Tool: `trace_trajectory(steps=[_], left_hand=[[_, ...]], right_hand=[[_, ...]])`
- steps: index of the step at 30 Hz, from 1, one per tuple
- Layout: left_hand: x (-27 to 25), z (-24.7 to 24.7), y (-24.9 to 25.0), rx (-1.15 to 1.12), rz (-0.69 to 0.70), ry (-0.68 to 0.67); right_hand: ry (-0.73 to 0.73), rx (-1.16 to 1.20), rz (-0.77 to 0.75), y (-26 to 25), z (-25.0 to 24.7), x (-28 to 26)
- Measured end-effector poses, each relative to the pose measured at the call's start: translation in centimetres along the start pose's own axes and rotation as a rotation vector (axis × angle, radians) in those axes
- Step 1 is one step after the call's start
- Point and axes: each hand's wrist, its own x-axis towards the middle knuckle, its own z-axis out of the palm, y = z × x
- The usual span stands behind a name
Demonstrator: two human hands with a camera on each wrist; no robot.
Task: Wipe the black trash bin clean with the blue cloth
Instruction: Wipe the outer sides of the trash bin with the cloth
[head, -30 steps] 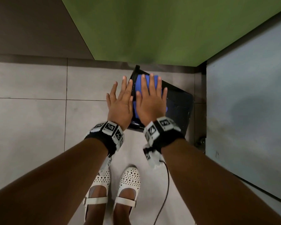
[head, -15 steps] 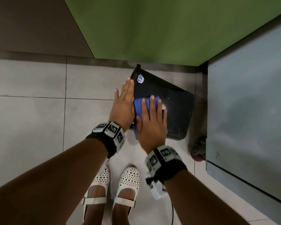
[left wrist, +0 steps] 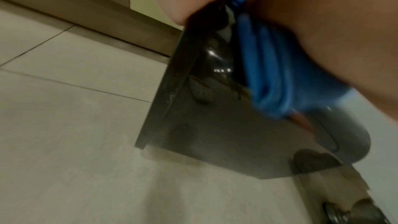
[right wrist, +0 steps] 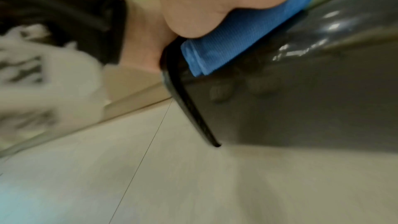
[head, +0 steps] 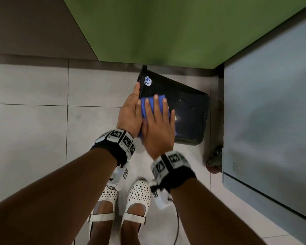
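The black trash bin (head: 189, 112) lies on its side on the tiled floor, rim to the left, with a white price sticker (head: 147, 80) near the rim. The folded blue cloth (head: 143, 108) is pressed on the bin's upper side by my right hand (head: 157, 128), fingers straight and spread. My left hand (head: 129, 114) rests flat against the rim beside it. The left wrist view shows the cloth (left wrist: 275, 74) on the bin wall (left wrist: 215, 134). The right wrist view, blurred, shows my palm (right wrist: 215, 2) on the cloth (right wrist: 237, 43) at the rim.
A green panel (head: 166, 32) stands behind the bin. A grey cabinet (head: 272, 103) on a castor (head: 215, 161) is close on the right. My white shoes (head: 138, 197) and a thin black cable (head: 177, 223) are just below the hands.
My right hand has slid the cloth from the far part of the bin's side back toward me, uncovering the sticker. The left hand stays at the rim.
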Motion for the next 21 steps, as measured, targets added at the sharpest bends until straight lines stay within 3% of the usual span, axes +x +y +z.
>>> trace_trajectory(steps=[4,7,11,14,18,21], left_hand=[[-0.4,-0.3,0.1,-0.195,-0.079,-0.016],[-0.2,-0.2,-0.1,-0.176,-0.045,0.039],[0.6,0.1,-0.3,-0.116,-0.037,0.101],[0.4,0.3,-0.5,-0.094,-0.003,0.125],[0.5,0.2,-0.6,-0.116,-0.010,0.072],[0.6,0.0,0.1,-0.007,-0.054,0.007]], right_hand=[[-0.028,0.020,-0.014,-0.2,0.9,-2.4],[-0.049,-0.003,-0.029,-0.3,-0.4,0.7],[-0.093,0.133,-0.031,0.2,-2.0,4.3],[-0.093,0.140,0.044,0.3,-2.9,7.1],[-0.150,0.227,0.241,-0.3,-3.9,11.9],[-0.054,0.169,0.176,-0.8,-3.1,9.6]])
